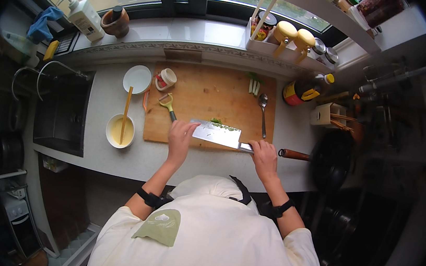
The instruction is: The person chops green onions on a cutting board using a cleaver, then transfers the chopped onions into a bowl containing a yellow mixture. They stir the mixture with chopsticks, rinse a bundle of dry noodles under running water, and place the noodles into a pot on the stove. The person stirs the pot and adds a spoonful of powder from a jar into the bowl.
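My right hand point(265, 154) grips the handle of a cleaver point(216, 135), whose broad blade lies almost flat over the front of a wooden cutting board point(209, 97). Bits of chopped green herb cling to the blade, and a small green heap point(216, 120) shows at its far edge. The fingertips of my left hand point(182, 131) are at the blade's left end; whether they touch it is not clear. Just beyond that hand lies a peeler point(168, 103). White stalk pieces point(254, 87) and a metal spoon point(263, 115) rest on the board's right part.
Left of the board stand a white bowl of yellow liquid point(117, 138) with chopsticks point(126, 111) across it, and a white dish point(137, 77). A small jar point(166, 78) is on the board. To the right are a sauce bottle point(304, 90) and a black pan point(332, 160); a sink point(61, 115) lies far left.
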Demonstrator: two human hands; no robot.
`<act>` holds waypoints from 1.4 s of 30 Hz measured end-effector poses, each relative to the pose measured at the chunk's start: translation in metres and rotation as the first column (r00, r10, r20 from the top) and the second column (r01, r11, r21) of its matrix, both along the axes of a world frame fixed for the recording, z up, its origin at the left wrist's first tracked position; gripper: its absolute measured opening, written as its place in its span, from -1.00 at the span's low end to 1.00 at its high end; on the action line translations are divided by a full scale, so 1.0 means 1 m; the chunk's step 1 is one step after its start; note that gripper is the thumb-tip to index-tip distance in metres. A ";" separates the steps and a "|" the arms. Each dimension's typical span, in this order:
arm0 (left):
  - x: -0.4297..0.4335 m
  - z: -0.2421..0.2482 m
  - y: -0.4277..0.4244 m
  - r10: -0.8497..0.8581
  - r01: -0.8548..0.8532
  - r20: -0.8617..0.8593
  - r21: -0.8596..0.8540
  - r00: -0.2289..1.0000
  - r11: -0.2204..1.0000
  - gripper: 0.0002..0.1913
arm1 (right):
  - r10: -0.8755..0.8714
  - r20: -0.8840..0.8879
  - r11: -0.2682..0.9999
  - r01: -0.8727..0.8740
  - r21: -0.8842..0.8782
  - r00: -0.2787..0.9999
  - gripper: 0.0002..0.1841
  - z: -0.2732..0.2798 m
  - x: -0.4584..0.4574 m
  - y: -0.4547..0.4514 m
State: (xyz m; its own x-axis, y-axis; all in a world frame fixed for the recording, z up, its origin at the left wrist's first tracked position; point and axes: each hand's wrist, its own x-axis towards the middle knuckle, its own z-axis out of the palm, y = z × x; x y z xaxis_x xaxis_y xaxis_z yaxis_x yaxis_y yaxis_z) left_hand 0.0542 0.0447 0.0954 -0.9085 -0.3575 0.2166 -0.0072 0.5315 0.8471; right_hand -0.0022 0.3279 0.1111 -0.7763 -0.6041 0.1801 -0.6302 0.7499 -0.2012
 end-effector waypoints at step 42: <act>-0.004 -0.077 0.034 -0.189 -0.355 0.548 0.729 0.815 0.585 -0.64 | -0.309 0.662 0.857 0.501 -0.117 0.683 -0.28 -0.121 0.028 0.041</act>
State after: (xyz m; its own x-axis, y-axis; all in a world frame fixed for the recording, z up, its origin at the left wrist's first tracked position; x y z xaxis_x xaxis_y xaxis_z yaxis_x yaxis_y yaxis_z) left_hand 0.0498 0.0782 0.0184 -0.7124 -0.2081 -0.6703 -0.5830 -0.3563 0.7302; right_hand 0.0262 0.3685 -0.0097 -0.9286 -0.2043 -0.3097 0.0521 0.7546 -0.6541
